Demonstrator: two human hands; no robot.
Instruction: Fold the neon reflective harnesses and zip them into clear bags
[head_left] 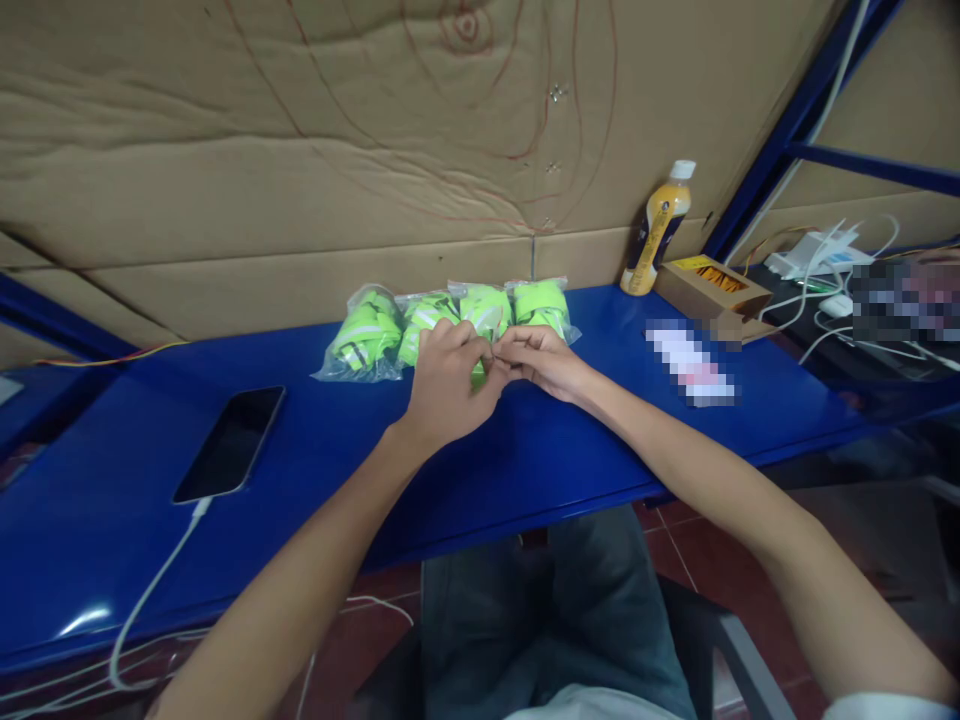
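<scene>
- Head view: left hand [454,385] and right hand [544,360] meet at the fingertips, fingers bent; I cannot tell whether anything is pinched there.
- Four clear bags of yellow-green fabric [486,308] lie in a row on the blue table [525,450], beyond the hands, between nine and two o'clock.
- From the hands, a phone [231,445] lies between eight and nine o'clock; a bottle [654,235] stands near two.
</scene>
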